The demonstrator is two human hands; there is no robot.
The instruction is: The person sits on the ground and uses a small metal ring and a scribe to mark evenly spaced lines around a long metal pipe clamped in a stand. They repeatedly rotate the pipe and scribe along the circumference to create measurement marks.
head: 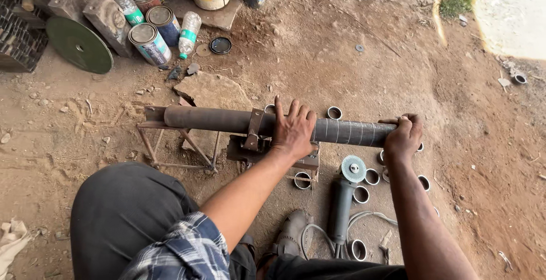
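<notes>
A long dark metal pipe (pixel 222 119) lies level across a rusty angle-iron stand (pixel 170 143) and a clamp (pixel 253 135). Its right part carries pale ring marks. My left hand (pixel 293 127) rests flat on top of the pipe just right of the clamp, fingers spread. My right hand (pixel 404 137) grips the pipe's right end with its fingers curled around it. An angle grinder (pixel 343 197) with a grey disc lies on the ground below the pipe, between my arms. Several short cut pipe rings (pixel 360 193) are scattered around it.
Paint cans (pixel 149 42), plastic bottles (pixel 189 32), a green cutting disc (pixel 79 45) and metal blocks stand at the back left on the dirt ground. A flat stone (pixel 213 91) lies behind the stand. My bent knee (pixel 122 212) fills the lower left. The grinder's cable (pixel 369 218) loops near my shoe.
</notes>
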